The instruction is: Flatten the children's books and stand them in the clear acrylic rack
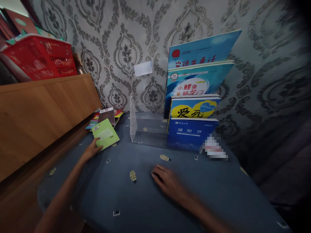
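Note:
A thin light green notebook [105,128] lies tilted over the front of a pile at the table's left back. My left hand [93,149] grips its lower left edge. My right hand [167,182] is over the blue tablecloth near the middle, loosely curled, with a gap between thumb and fingers and nothing visible in it. Behind the hands stands a clear stepped rack [150,137]. Upright in its right side are a dark blue booklet [191,137], a blue and yellow book [194,108], a teal book [201,81] and a taller blue book [204,50].
The pile under the notebook includes a brown-covered book [107,116] and several colourful ones. A wooden cabinet [46,110] with a red plastic basket [41,58] on top borders the left side. Patterned wallpaper [128,42] rises behind the table. A blurred-out white item [215,149] sits right of the rack.

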Tool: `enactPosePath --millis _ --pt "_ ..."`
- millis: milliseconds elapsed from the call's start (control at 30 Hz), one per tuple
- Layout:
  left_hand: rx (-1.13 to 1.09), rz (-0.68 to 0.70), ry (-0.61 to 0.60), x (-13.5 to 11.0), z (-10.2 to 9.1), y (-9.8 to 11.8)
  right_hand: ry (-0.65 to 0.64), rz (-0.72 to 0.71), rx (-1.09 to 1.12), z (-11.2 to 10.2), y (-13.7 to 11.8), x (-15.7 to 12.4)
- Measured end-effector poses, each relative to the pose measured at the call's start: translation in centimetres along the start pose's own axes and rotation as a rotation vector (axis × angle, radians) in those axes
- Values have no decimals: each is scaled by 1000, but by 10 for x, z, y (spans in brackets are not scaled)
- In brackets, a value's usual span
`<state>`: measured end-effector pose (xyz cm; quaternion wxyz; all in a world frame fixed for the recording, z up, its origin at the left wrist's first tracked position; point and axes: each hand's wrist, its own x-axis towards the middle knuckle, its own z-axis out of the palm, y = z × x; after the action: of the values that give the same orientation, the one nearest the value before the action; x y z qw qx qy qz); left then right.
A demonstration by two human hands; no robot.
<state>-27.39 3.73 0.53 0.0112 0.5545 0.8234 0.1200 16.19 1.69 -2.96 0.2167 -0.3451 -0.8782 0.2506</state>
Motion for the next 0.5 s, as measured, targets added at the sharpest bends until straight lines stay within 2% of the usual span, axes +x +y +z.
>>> enactPosePath --millis 100,167,333,500 --pt "54 -10 -52 -5 -14 -1 10 -20 -7 3 4 0" --pt "109 -44 -9 3 -25 4 8 -25 -9 4 5 0" --pt "188 -64 136 45 -40 27 9 -34 -2 3 4 0" --pt "189 -48 104 76 -36 32 11 -23 -31 3 2 1"
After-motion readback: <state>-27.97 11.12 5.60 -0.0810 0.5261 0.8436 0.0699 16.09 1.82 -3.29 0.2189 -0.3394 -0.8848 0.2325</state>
